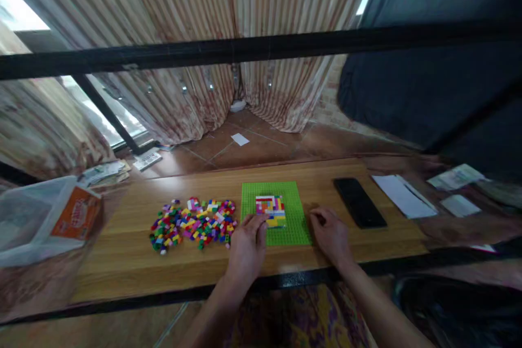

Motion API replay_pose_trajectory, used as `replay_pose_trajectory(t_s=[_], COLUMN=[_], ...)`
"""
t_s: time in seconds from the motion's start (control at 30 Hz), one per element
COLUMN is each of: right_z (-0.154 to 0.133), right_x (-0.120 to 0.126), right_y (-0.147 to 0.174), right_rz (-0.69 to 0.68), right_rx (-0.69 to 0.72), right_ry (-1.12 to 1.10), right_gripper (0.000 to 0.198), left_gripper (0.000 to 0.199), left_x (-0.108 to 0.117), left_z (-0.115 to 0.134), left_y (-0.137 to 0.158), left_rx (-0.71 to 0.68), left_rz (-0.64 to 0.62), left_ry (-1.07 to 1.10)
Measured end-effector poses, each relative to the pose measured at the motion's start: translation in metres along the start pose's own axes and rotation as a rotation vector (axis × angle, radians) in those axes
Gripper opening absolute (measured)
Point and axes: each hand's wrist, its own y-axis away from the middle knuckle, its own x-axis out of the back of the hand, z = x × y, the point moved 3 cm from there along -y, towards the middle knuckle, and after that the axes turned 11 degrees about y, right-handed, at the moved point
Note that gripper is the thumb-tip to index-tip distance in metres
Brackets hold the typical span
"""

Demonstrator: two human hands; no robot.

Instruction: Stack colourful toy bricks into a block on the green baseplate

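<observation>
A green studded baseplate (291,193) lies on the table, bearing a flat square patch of multicoloured toy bricks (270,205). My left hand (248,242) is over the plate's left part, thumb and fingertips pinched together at the patch's lower left edge. Whatever is between those fingertips is too small to make out. Beside the plate's right edge rests my right hand (331,232), its fingers curled in and the inside of the grip hidden. Left of the plate, a heap of loose small bricks (207,223) in many colours spreads over the wood, close to my left hand.
A black phone (359,202) lies on the wooden table (134,261) to the right. White paper (403,196) is beyond it. A translucent bin (36,223) with an orange label stands at the left. A dark metal bar (244,50) crosses in front of the curtains.
</observation>
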Motion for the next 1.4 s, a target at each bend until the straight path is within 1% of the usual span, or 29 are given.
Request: replay_pose_trajectory(t_s=[0.3,0.4,0.5,0.57,0.63,0.8,1.0,1.13,1.3,1.4], right_z=[-0.001,-0.002,-0.003,-0.003,-0.002,-0.001,0.0,0.001,0.002,0.003], right_x=[0.0,0.001,0.002,0.002,0.002,0.001,0.001,0.001,0.0,0.0], right_y=[-0.001,-0.001,-0.002,-0.002,-0.002,-0.001,-0.001,-0.001,-0.001,-0.001], right_rz=[0.001,-0.002,-0.001,-0.001,-0.005,-0.012,-0.016,-0.006,-0.007,-0.011], right_rx=[-0.022,-0.037,-0.037,-0.035,-0.031,-0.026,-0.034,-0.027,-0.019,-0.016], right_ry=[0.005,0.005,0.005,0.011,0.016,0.019,0.023,0.014,0.031,0.035], right_gripper=[0.022,0.022,0.022,0.022,0.022,0.023,0.024,0.025,0.024,0.023], left_gripper=[0.012,0.012,0.01,0.01,0.009,0.01,0.01,0.008,0.005,0.006], left_x=[-0.002,-0.003,-0.01,-0.016,-0.023,-0.032,-0.033,-0.033,-0.034,-0.036], left_z=[-0.011,-0.015,-0.023,-0.033,-0.041,-0.051,-0.053,-0.049,-0.044,-0.043], left_y=[-0.013,-0.017,-0.02,-0.021,-0.021,-0.02,-0.021,-0.022,-0.025,-0.027], left_rx=[-0.008,-0.069,-0.119,-0.085,-0.047,-0.022,-0.003,0.002,0.069,0.102], left_rz=[0.018,0.059,0.146,0.224,0.269,0.305,0.328,0.344,0.367,0.381], left_ry=[-0.07,-0.08,-0.039,0.006,0.047,0.074,0.086,0.09,0.119,0.152])
